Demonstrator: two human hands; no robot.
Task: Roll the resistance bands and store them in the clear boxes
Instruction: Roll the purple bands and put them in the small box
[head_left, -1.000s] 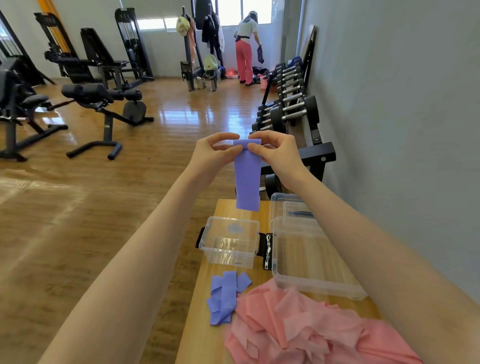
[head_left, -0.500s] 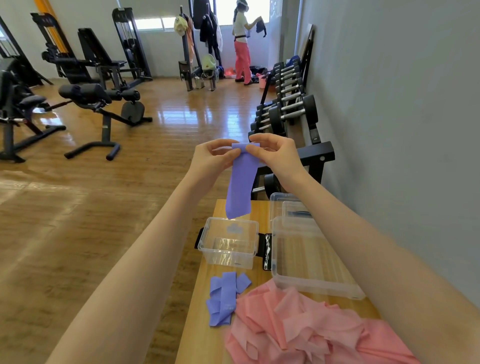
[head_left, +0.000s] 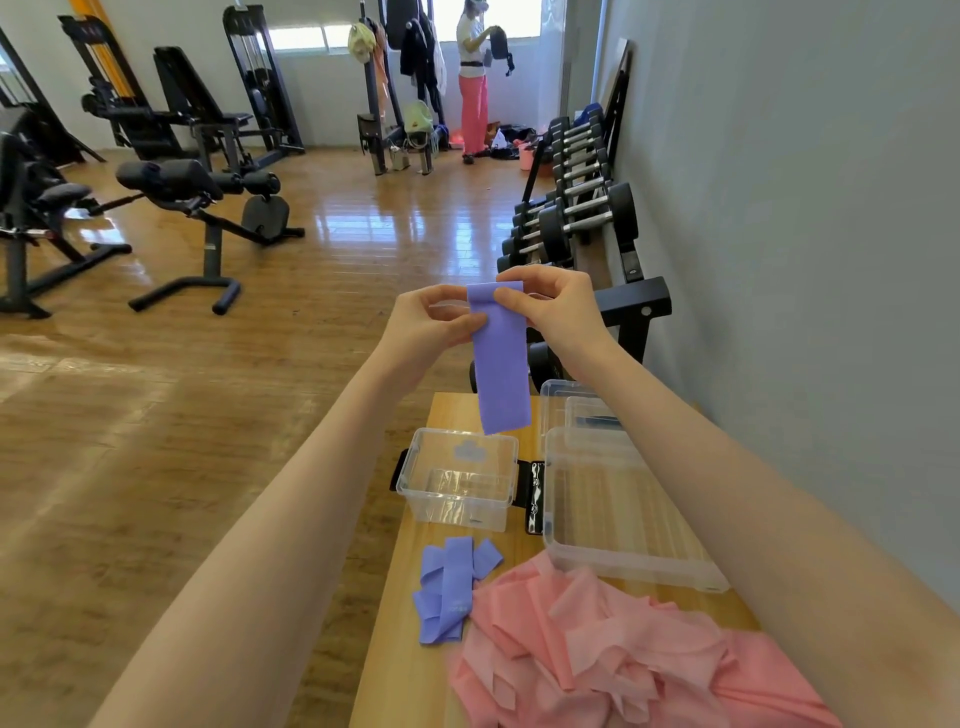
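Gym floor stretches behind a narrow wooden bench (head_left: 410, 649). Left hand (head_left: 428, 332) and right hand (head_left: 558, 306) pinch the top of a purple flat rubber band (head_left: 501, 364), hanging lengthwise straight down above the small clear plastic box (head_left: 457, 512). Rolling is barely begun; more purple bands (head_left: 449, 587) and a pink heap (head_left: 613, 649) wait.

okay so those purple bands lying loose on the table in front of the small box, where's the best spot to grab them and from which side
Take the purple bands by the near ends, where the strips bunch together, coming from above on the left. They lie flat and fan apart toward the small clear box, and the pink bands crowd their right edge, so the left side is freer. The left hand is probably better placed, once it lets go of the hanging band.
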